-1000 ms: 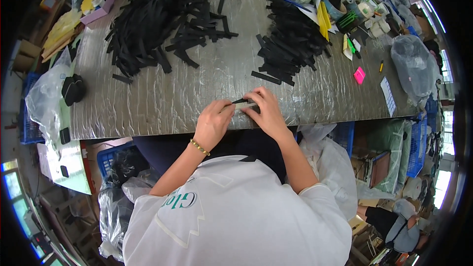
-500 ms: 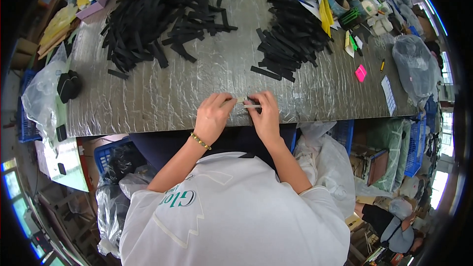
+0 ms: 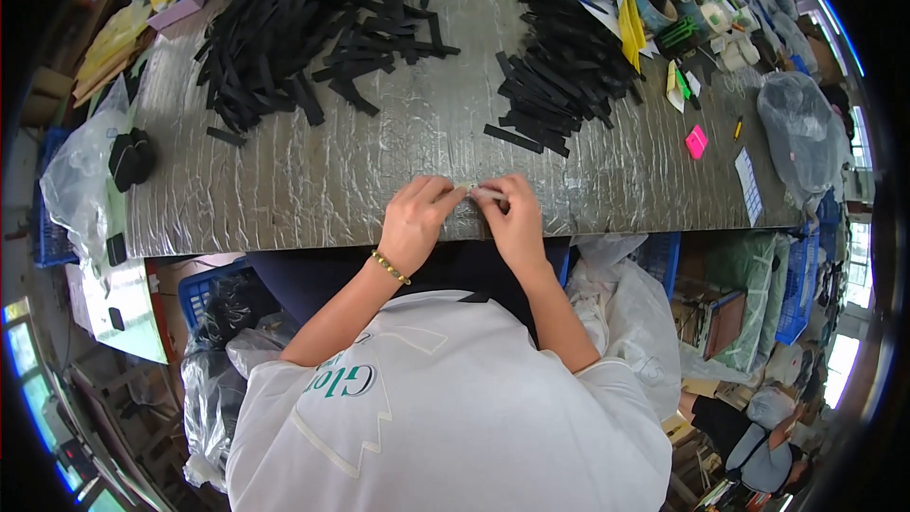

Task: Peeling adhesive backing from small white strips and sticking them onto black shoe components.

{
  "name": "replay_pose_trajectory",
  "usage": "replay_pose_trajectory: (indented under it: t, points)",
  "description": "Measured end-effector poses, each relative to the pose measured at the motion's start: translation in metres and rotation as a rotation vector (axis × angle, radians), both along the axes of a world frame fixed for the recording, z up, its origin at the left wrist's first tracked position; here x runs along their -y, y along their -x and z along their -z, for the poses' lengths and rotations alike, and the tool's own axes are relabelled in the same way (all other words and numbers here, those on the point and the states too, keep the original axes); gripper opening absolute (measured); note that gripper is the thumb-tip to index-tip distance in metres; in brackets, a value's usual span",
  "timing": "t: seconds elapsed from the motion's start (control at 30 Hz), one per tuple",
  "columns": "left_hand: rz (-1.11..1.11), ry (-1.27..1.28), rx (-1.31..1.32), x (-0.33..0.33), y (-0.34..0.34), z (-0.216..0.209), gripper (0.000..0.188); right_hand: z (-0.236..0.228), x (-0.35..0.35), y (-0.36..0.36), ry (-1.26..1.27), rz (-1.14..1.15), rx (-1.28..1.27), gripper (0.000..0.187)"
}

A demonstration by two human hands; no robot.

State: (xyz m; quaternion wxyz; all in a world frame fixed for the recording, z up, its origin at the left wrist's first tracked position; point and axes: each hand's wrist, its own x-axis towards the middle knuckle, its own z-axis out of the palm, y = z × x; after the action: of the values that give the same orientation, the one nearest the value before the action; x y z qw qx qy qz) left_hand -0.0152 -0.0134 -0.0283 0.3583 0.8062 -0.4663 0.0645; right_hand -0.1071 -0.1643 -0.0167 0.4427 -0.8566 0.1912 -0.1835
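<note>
- Left hand (image 3: pixel 411 220) and right hand (image 3: pixel 513 223), centre: fingers pinching a small pale strip (image 3: pixel 491 193) between them.
- Black strips (image 3: pixel 270 43): heaped on surface (image 3: pixel 303 194), upper left.

A slim, pale strip (image 3: pixel 490 193) is pinched nearly level between fingers (image 3: pixel 519 193).

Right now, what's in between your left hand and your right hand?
In the head view, a small pale thing sits between the left hand and the right hand, at their fingertips. It's too small to tell exactly what it is.
</note>
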Motion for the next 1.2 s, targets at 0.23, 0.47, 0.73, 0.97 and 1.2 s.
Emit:
replay_pose_trajectory:
  t: [0.23, 0.47, 0.73, 0.97, 1.2]
  points:
    - [0.004, -0.051, 0.060, 0.002, 0.000, -0.002, 0.030, -0.010, 0.030, -0.004, 0.020, -0.030, 0.211, 0.029]
    - [0.016, -0.076, 0.102, 0.002, -0.001, -0.001, 0.032, 0.003, 0.024, -0.005, -0.276, -0.106, -0.024, 0.021]
    - [0.007, -0.089, 0.083, 0.002, -0.001, -0.002, 0.032, 0.004, 0.023, -0.006, -0.228, -0.105, -0.017, 0.019]
    - [0.000, -0.081, 0.077, 0.002, -0.002, -0.002, 0.031, 0.006, 0.023, -0.005, -0.117, -0.128, 0.046, 0.019]
    - [-0.013, -0.016, -0.076, -0.003, -0.005, 0.002, 0.044, -0.003, 0.016, -0.004, -0.200, -0.169, 0.023, 0.019]
